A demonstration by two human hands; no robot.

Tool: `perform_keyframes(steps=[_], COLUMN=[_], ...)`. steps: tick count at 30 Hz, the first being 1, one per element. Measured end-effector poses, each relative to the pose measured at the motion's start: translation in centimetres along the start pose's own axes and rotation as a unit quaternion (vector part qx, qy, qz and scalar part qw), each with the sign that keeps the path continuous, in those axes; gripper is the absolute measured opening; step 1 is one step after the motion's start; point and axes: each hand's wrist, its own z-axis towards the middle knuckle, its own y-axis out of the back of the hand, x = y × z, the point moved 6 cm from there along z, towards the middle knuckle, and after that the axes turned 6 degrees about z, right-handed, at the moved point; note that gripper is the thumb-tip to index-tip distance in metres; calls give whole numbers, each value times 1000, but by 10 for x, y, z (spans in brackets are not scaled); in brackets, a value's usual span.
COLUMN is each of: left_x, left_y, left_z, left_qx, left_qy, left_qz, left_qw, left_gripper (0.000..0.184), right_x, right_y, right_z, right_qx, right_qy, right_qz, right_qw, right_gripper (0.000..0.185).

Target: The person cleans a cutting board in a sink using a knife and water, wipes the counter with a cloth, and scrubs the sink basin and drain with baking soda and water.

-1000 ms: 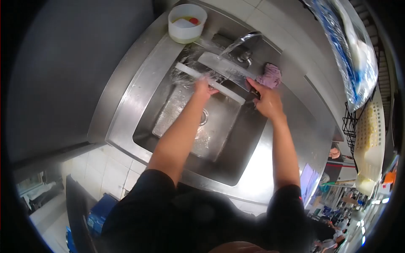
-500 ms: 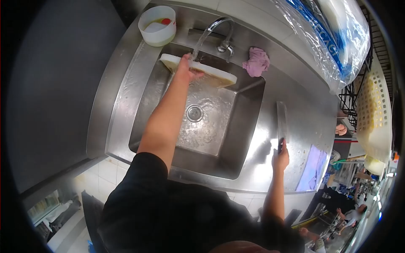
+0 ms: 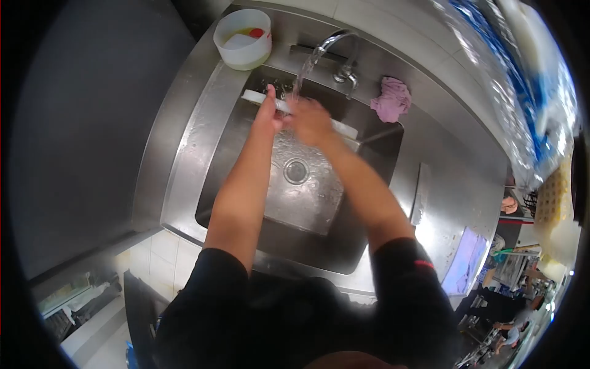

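A white cutting board [image 3: 344, 128] is held on edge over the back of the sink [image 3: 362, 203], under running water from the faucet [image 3: 335, 40]. My left hand [image 3: 272, 114] grips it near its left part, thumb over the top edge. Over the board's middle is my right hand [image 3: 309, 121], beside the stream; motion blur hides its fingers, and I cannot tell how firmly it touches. A large flat-bladed knife [image 3: 421, 194] lies on the steel counter to the right of the sink, apart from both hands.
A white tub [image 3: 243, 55] with a red item and yellowish liquid stands at the back left. A crumpled pink cloth [image 3: 391, 99] lies right of the faucet. A purple cloth [image 3: 465, 261] is at the right edge. Plastic-wrapped packages [image 3: 528, 80] hang at upper right.
My right hand has let go of the knife, which now lies on the counter, and has moved left to the cutting board. The board has turned more edge-on.
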Motion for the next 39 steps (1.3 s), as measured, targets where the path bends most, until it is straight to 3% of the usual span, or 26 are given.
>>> perform_keyframes(steps=[1, 2, 3, 6, 8, 9, 10, 11, 12, 14, 15, 17, 18, 20, 21, 22, 23, 25, 26, 28, 29, 30, 31, 34, 37, 39], left_x=[1, 4, -1, 2, 12, 16, 18, 28, 40, 52, 60, 71, 75, 78, 70, 66, 69, 55, 45, 33, 32, 31, 33, 45, 35, 25], left_y=[3, 7, -2, -5, 0, 8, 18, 38, 50, 67, 61, 42, 40, 51, 49, 48, 55, 59, 46, 38, 30, 24, 19, 5, 7, 17], left_z=[-5, -14, -28, -17, -21, -29, -37, -38, -39, -48, -57, -83, -96, -121, -137, -158, -181, -217, -239, -267, -273, -278, -282, -284, -314, -336], left_qx=[-34, -71, -110, -101, -108, -119, -132, -168, -173, -196, -199, -209, -219, -236, -223, -212, -218, -157, -153, -153, -148, -162, -173, -179, -196, -199], left_qy=[5, 11, -32, -23, -29, -36, -43, -50, -47, -88, -97, -110, -123, -148, -197, -241, -239, -247, -247, -262, -260, -273, -286, -308, -318, -317], left_qz=[-20, -43, -6, -55, -68, -70, -70, -83, -84, -16, -58, -52, -46, -35, -14, 6, 11, 90, 88, 115, 121, 96, 71, 76, 62, 50], left_qw=[999, 996, 993, 993, 991, 990, 988, 981, 980, 977, 974, 970, 967, 960, 955, 947, 946, 952, 953, 946, 947, 944, 940, 931, 926, 926], left_gripper=[88, 90, 92, 89, 78, 67, 56, 39, 39, 29, 24, 24, 24, 27, 32, 37, 37, 50, 59, 63, 63, 60, 58, 59, 63, 62], right_x=[-18, -30, -38, -60, -31, -37, -43, -55, -61, -48, -34, 18, 19, 20, 1, -40, -72, -100, -106, -107, -85, -37, 13, 103, 56, -21], right_y=[10, 21, 14, -16, -14, -12, -6, -7, -14, -47, -60, -80, -77, -81, -97, -132, -154, -145, -149, -142, -147, -129, -110, -47, -60, -78], right_z=[6, 0, 5, -6, -23, -38, -55, -79, -98, -102, -98, -73, -70, -72, -88, -110, -133, -166, -169, -153, -141, -115, -90, -30, 9, 2], right_qx=[147, 293, 300, 278, 48, 149, 152, 206, 260, 236, 204, 116, 114, 211, 234, 232, 232, 221, 220, 106, -14, -63, -101, -101, -109, -72], right_qy=[-122, -237, -233, -232, -60, -107, -107, -181, -252, -205, -156, -51, -52, -148, -143, -189, -237, -417, -422, -396, -398, -339, -273, -98, -121, -213], right_qz=[49, 94, 93, 81, 45, 54, 57, 99, 137, 135, 130, 173, 180, 477, 285, 223, 160, 134, 136, 110, 229, 297, 365, 306, 239, 164], right_qw=[980, 921, 921, 929, 996, 981, 981, 957, 922, 940, 958, 977, 976, 840, 918, 928, 930, 871, 869, 906, 888, 891, 884, 942, 957, 960], right_gripper=[47, 47, 47, 50, 53, 54, 54, 54, 55, 57, 60, 62, 62, 62, 63, 64, 65, 65, 65, 65, 66, 67, 68, 69, 67, 65])
